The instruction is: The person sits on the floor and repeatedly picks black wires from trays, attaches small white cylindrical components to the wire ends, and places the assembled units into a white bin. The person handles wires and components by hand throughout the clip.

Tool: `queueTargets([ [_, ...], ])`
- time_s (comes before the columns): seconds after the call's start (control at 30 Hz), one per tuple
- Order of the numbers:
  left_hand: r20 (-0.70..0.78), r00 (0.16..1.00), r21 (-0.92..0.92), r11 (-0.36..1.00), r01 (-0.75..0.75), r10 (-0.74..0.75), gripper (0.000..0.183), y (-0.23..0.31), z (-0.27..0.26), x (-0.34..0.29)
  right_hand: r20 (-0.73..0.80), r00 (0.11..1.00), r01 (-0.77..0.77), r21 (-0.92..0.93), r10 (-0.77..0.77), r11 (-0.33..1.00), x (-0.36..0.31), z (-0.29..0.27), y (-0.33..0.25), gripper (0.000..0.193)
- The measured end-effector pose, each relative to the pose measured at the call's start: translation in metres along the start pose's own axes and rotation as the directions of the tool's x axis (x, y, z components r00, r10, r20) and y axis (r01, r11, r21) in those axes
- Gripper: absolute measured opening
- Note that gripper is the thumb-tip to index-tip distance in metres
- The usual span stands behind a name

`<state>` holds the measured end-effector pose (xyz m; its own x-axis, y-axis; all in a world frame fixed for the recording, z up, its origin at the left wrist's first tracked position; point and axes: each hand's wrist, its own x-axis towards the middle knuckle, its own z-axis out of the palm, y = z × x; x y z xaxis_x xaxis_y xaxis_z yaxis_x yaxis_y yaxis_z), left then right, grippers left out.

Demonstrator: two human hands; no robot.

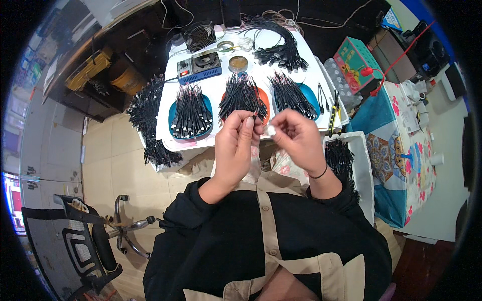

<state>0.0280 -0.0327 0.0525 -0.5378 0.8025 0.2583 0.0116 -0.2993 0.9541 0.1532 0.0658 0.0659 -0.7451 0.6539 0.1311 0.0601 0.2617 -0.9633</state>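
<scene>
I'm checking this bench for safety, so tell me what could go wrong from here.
The cables heaped past the rim of the orange tray might spill if the left hand or right hand, both close to them, brushes against them. The yellow-and-black tool near the table's right edge could get knocked off. The blue-sided device shows a red-lit switch, so it may be powered and perhaps hot.

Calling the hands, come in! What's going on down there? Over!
Left hand pinches a thin dark cable. Right hand pinches a small white bit. Orange tray, heaped with black cables, just beyond.
</scene>
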Motion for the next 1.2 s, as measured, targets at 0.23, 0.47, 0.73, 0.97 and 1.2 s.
queueTargets([
  [0.23, 0.032, 0.999, 0.130, 0.991, -0.022, 0.018, 0.017, 0.000, 0.000, -0.001, 0.008, 0.991, 0.131, 0.176, -0.134, 0.976, 0.014, -0.004, -0.003, 0.013],
  [0.47, 0.192, 0.949, -0.372, 0.876, 0.306, -0.250, 0.018, 0.003, -0.001, 0.000, -0.003, 0.995, 0.088, 0.551, -0.103, 0.830, 0.016, 0.008, 0.012, 0.013],
  [0.73, 0.307, 0.906, -0.507, 0.755, 0.415, -0.292, 0.015, 0.004, -0.004, 0.000, 0.133, 0.991, -0.119, 0.799, 0.018, 0.590, 0.007, 0.012, 0.012, 0.019],
  [0.97, 0.360, 0.874, -0.436, 0.769, 0.468, -0.327, 0.020, 0.007, -0.009, -0.002, 0.217, 0.976, -0.141, 0.650, -0.004, 0.747, 0.010, -0.001, 0.006, 0.016],
  [1.2, 0.288, 0.918, -0.422, 0.825, 0.376, -0.271, 0.017, 0.005, -0.006, -0.003, 0.089, 0.996, -0.039, 0.633, -0.023, 0.773, 0.007, 0.002, 0.011, 0.015],
])
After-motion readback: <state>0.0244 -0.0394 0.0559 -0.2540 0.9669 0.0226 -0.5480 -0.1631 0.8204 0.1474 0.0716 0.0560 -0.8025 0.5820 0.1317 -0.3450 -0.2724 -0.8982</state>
